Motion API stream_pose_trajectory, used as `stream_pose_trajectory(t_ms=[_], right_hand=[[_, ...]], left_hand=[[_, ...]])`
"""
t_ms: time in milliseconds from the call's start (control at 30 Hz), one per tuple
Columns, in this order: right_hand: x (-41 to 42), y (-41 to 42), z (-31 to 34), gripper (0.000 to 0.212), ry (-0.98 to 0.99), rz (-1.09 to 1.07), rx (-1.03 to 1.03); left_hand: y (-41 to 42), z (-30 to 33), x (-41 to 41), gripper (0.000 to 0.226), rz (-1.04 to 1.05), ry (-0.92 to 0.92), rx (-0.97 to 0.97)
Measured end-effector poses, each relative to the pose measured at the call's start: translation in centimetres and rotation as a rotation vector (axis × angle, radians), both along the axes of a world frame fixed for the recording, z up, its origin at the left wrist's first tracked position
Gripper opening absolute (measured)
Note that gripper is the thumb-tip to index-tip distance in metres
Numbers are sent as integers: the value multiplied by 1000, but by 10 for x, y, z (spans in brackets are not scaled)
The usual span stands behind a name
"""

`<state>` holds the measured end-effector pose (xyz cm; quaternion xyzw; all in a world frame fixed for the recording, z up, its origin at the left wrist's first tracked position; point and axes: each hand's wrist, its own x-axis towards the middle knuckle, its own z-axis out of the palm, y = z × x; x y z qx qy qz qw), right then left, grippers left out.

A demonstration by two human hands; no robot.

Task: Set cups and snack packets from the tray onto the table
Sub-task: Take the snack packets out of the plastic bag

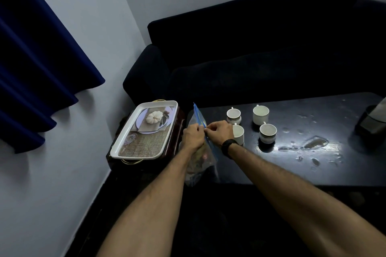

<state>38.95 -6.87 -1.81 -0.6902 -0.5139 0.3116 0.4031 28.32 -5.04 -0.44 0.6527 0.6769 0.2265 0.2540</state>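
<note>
A clear zip bag (197, 120) with a blue seal strip stands at the left edge of the dark table (292, 165), with snack items dimly visible inside. My left hand (193, 136) and my right hand (219, 131) both pinch the bag's seal strip, fingertips close together. Several white cups stand on the table just right of my hands: one at the back left (234, 115), one at the back (260, 114), one in front (268, 132), and one partly hidden behind my right hand (238, 134). The white tray (117, 146) with a printed picture lies bare of cups and packets on a small stand to the left.
A dark sofa (250, 48) runs behind the table. A dark object with a pale top (370, 123) sits at the table's right edge. The tabletop has scuffs and a bright reflection (315, 143). Blue curtains (31, 58) hang on the left wall.
</note>
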Motion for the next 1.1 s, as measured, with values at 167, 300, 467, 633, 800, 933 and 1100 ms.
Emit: stream_pose_trajectory(t_ms=[167,300,467,633,800,933,1100], right_hand=[[-14,-4,14,21,-64,-76,0],[-17,-4,19,24,-97,-80,-10],[-23,-5,22,26,-98,-79,-72],[-10,0,11,17,-91,-23,-125],[-5,6,17,25,-179,113,-134],[3,7,24,19,-263,-6,-90],[29,5,16,21,-181,-138,-158]], left_hand=[[-6,3,2,36,46,17,47],[-5,5,-3,34,7,-2,48],[-9,3,-7,30,35,1,45],[-12,-3,-18,30,-20,67,100],[-8,0,-27,35,-107,50,75],[-5,7,-33,33,-2,134,95],[1,10,-62,30,159,154,55]])
